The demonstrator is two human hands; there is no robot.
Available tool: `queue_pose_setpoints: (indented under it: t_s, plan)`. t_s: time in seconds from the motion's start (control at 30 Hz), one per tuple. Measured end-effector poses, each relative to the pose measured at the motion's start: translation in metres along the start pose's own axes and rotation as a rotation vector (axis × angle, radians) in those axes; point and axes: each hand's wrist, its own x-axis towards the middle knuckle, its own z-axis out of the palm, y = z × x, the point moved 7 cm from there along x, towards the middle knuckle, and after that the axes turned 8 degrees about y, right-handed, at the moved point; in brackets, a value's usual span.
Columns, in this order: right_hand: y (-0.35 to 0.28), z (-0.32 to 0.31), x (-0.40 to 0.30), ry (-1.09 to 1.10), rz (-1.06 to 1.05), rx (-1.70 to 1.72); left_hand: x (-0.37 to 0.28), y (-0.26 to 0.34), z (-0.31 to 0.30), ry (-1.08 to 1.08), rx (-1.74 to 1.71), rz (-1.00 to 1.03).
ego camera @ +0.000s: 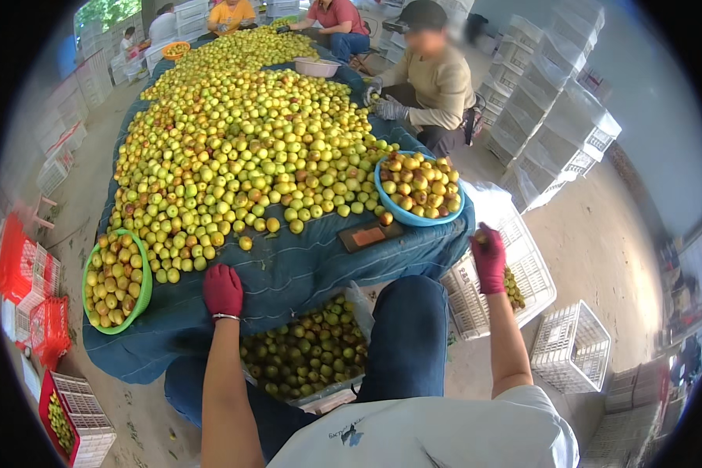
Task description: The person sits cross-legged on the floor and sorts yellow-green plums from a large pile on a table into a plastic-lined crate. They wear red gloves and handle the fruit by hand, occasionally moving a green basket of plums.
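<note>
A broad heap of green-yellow jujube-like fruit (240, 140) covers most of the cloth-draped table (292, 263). My left hand (223, 291), in a red glove, rests on the cloth at the near edge, its fingers curled down; whether anything is under them is hidden. At the right, my right hand (489, 260), also gloved in red, holds a brownish fruit (481, 236) above a white plastic crate (532, 275) that has fruit in it. A blue basin (421, 219) of browner fruit stands at the table's right corner, and a green basin (146, 281) of similar fruit at the left.
Between my legs is a lined crate of fruit (307, 351). A dark flat board (370, 235) lies beside the blue basin. A gloved co-worker (439, 88) sits at the table's right side, others farther back. Stacked white crates (553, 128) stand right; red crates (50, 327) stand left.
</note>
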Motion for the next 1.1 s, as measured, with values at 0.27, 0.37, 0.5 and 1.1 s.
queue_pose_setpoints:
  t_s: [0.27,0.37,0.5,1.1]
  plan:
    - [-0.073,-0.005,-0.003,-0.111,-0.191,-0.208,-0.008,-0.007,-0.002,-0.192,-0.015,0.028]
    - [-0.180,0.080,-0.100,-0.664,-0.345,0.244,-0.020,-0.016,-0.003,-0.217,0.040,0.175]
    - [-0.235,0.155,-0.241,-1.097,-0.845,0.466,-0.024,-0.004,-0.010,-0.185,0.105,0.223]
    - [-0.316,0.278,-0.396,-1.028,-0.515,0.277,-0.025,-0.006,-0.005,-0.178,0.056,0.218]
